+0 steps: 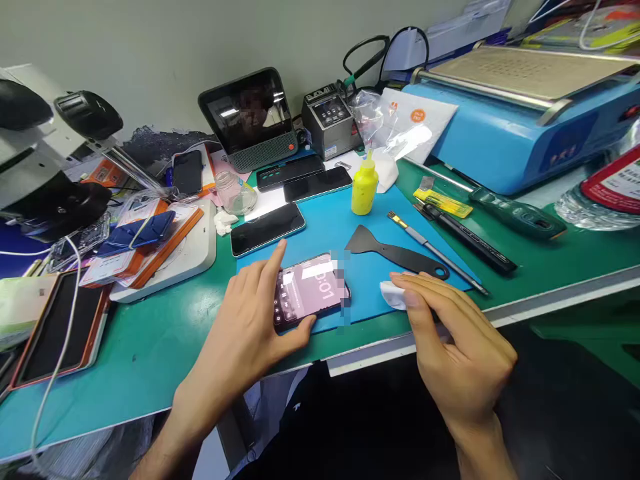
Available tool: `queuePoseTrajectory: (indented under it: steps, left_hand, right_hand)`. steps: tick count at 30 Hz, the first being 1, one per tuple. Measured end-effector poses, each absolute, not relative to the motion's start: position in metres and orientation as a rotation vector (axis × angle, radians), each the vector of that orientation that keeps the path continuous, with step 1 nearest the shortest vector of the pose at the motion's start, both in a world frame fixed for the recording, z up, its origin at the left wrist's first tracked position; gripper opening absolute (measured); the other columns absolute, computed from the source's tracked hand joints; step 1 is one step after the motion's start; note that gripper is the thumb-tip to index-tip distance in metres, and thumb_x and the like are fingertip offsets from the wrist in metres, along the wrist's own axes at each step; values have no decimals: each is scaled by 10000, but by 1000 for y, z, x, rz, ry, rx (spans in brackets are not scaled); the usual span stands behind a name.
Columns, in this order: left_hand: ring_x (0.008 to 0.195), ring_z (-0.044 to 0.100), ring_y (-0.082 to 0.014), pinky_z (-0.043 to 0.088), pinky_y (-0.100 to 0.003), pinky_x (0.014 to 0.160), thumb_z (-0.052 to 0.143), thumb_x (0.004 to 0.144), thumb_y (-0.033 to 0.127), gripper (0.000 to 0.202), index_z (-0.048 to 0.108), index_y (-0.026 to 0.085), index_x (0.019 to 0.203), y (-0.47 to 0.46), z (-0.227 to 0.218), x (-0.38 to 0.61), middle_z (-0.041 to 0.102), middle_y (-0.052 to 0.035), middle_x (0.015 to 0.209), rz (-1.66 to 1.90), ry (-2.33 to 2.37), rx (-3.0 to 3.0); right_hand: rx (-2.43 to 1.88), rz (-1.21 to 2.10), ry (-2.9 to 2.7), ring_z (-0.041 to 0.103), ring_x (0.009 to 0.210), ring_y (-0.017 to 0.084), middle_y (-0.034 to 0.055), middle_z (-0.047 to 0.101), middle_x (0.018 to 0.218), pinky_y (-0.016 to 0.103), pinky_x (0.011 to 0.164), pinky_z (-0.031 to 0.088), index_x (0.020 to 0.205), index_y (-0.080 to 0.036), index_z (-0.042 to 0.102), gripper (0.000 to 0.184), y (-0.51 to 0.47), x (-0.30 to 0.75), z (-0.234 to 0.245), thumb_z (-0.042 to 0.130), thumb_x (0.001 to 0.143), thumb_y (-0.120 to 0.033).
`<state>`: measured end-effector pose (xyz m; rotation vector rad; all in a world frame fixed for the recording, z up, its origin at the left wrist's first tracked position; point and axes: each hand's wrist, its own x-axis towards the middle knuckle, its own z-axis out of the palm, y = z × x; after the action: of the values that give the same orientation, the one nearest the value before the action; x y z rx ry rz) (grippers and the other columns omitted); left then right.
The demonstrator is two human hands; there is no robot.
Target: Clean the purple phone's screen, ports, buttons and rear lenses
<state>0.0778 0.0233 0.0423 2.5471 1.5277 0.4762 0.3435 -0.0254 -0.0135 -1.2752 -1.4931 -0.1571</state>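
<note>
A phone (310, 287) with a lit pink lock screen lies face up on the blue mat (320, 230). My left hand (255, 307) grips its left end, with the thumb along the near edge and the index finger stretched out past the far edge. A small folded white wipe (393, 295) is pinched between the thumb and fingers of my right hand (457, 340), to the right of the phone and apart from it. Beyond my right hand lies a black plastic scraper (395, 253). A brush (435, 252) rests beside it.
Behind the lit phone lies a dark phone (269, 229). A yellow bottle (365, 187) stands on the mat near a glass jar (236, 193). On the right are a black pen-like tool (467, 239), a green-handled screwdriver (520, 213) and a blue heating plate machine (500, 143). A microscope (55, 167) stands left.
</note>
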Motion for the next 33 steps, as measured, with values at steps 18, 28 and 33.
queuePoseTrajectory:
  steps: [18, 28, 33]
  left_hand:
    - [1494, 611, -316, 549, -487, 1218, 737, 1077, 655, 782, 383, 463, 1747, 14, 29, 31, 617, -50, 1614, 607, 1468, 2415]
    - [1525, 601, -269, 470, -386, 1306, 897, 1013, 323, 725, 517, 288, 1629, 10, 27, 31, 589, -93, 1618, 826, 1321, 2460]
    - [1507, 614, -270, 475, -395, 1302, 917, 981, 271, 771, 514, 282, 1637, 11, 28, 30, 586, -89, 1630, 822, 1280, 2511]
  right_hand:
    - [-1489, 219, -1158, 826, 1040, 57, -155, 884, 1126, 108, 962, 620, 1118, -420, 897, 104, -22, 331, 25, 818, 1091, -358]
    - [-1484, 90, -1389, 840, 996, 69, -93, 896, 1109, 124, 914, 628, 1094, -286, 885, 87, 9, 332, 35, 822, 1079, -227]
    - [-1310, -26, -1582, 850, 1039, 68, -17, 908, 1118, 144, 1042, 624, 1139, -155, 873, 164, 11, 326, 31, 801, 1045, -41]
